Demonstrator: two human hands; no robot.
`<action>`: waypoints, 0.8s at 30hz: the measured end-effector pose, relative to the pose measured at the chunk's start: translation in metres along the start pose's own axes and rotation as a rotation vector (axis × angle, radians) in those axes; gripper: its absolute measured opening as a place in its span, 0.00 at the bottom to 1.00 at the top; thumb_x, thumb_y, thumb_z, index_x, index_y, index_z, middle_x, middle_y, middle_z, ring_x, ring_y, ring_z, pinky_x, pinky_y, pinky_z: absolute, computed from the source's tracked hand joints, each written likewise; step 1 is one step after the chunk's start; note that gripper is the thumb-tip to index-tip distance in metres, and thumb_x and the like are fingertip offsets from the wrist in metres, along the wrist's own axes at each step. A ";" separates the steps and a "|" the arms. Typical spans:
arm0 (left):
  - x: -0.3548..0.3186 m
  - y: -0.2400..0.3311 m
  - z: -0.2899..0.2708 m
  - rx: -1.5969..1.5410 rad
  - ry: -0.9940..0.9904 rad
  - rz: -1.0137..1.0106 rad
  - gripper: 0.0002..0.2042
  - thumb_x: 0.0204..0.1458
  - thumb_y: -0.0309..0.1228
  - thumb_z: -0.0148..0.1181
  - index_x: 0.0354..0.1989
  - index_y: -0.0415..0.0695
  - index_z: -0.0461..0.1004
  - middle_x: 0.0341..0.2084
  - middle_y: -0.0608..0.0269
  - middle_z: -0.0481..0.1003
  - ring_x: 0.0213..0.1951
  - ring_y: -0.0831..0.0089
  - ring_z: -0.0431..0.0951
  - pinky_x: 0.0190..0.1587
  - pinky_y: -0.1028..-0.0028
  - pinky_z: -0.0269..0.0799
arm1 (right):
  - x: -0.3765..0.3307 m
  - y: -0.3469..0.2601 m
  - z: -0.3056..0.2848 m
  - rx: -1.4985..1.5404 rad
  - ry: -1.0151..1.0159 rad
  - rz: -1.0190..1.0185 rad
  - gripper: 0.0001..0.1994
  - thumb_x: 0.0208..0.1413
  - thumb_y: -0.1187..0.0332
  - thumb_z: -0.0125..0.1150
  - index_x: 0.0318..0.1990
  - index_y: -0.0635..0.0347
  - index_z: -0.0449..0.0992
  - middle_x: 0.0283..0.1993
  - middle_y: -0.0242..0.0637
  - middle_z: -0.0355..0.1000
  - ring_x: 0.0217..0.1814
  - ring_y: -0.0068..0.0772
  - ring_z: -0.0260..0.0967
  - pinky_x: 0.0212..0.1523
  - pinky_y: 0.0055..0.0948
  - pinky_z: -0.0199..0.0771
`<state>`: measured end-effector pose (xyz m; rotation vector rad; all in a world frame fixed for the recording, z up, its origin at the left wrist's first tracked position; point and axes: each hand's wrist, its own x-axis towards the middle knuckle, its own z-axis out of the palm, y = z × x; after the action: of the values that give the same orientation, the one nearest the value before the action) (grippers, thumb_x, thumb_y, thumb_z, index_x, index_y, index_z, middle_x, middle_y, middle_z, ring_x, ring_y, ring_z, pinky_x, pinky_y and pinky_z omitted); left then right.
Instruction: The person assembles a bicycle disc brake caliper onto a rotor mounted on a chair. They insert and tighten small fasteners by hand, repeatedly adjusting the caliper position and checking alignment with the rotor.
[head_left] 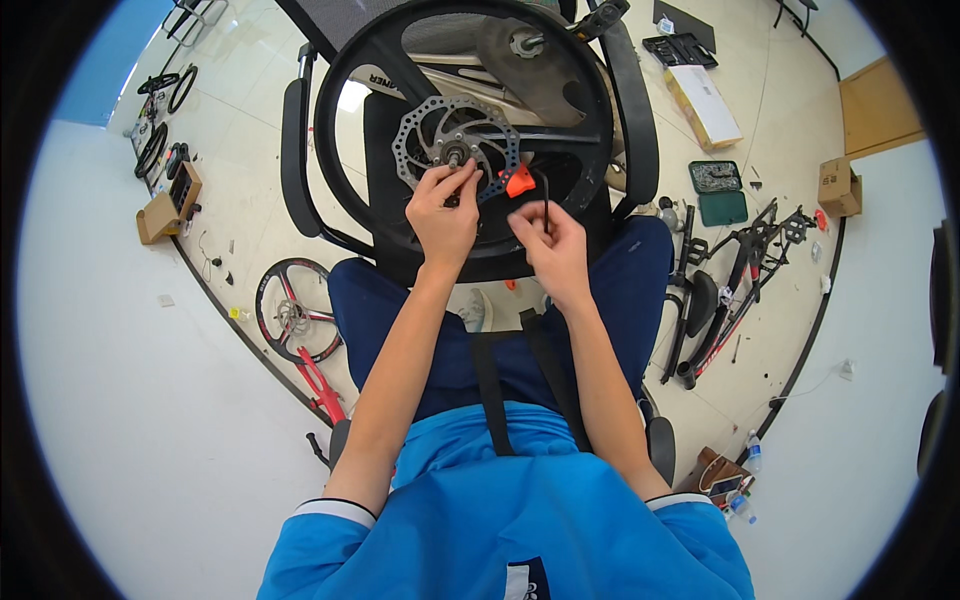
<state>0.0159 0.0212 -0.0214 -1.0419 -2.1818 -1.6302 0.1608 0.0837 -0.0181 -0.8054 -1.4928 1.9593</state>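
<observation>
A black spoked bicycle wheel (337, 165) lies on the seat of an office chair in front of me. At its hub sits a silver brake rotor (405, 145) with a perforated rim, and a short axle (456, 155) stands up from the middle. My left hand (443, 220) is closed at the rotor's near side, thumb and fingers pinched beside the axle; whatever they pinch is hidden. To the right, my right hand (556, 250) grips a thin black hex key (546, 195), its bent end upward. An orange-red piece (518, 181) lies between the hands, by the rotor's edge.
Chair armrests (296, 155) flank the wheel. On the floor at left are a smaller wheel (262, 310) with a red fork (318, 385) and an open carton (170, 212). At right lie a bicycle frame (735, 305), a green case (722, 208) and a long box (703, 105).
</observation>
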 end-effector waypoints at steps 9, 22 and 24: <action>0.002 0.000 -0.003 -0.026 -0.044 -0.016 0.09 0.53 0.21 0.66 0.42 0.40 0.86 0.33 0.58 0.79 0.29 0.66 0.81 0.32 0.74 0.74 | 0.066 -0.014 0.035 -0.387 0.066 -0.256 0.08 0.56 0.71 0.68 0.38 0.68 0.83 0.16 0.24 0.58 0.22 0.13 0.54 0.25 0.21 0.58; -0.006 0.006 -0.006 -0.161 -0.013 -0.350 0.06 0.56 0.23 0.67 0.37 0.33 0.83 0.29 0.62 0.80 0.23 0.83 0.76 0.27 0.81 0.70 | 0.067 -0.002 0.042 -0.427 0.156 -0.266 0.07 0.53 0.71 0.68 0.33 0.68 0.82 0.14 0.31 0.61 0.17 0.20 0.55 0.23 0.26 0.60; -0.005 0.008 -0.004 -0.154 -0.032 -0.397 0.06 0.56 0.23 0.67 0.37 0.32 0.83 0.29 0.62 0.79 0.23 0.83 0.75 0.27 0.81 0.69 | 0.067 0.000 0.043 -0.416 0.172 -0.261 0.07 0.54 0.71 0.68 0.33 0.68 0.82 0.15 0.29 0.61 0.18 0.18 0.55 0.23 0.25 0.59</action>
<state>0.0237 0.0165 -0.0173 -0.7014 -2.4350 -1.9842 0.0838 0.1045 -0.0184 -0.8721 -1.8225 1.3745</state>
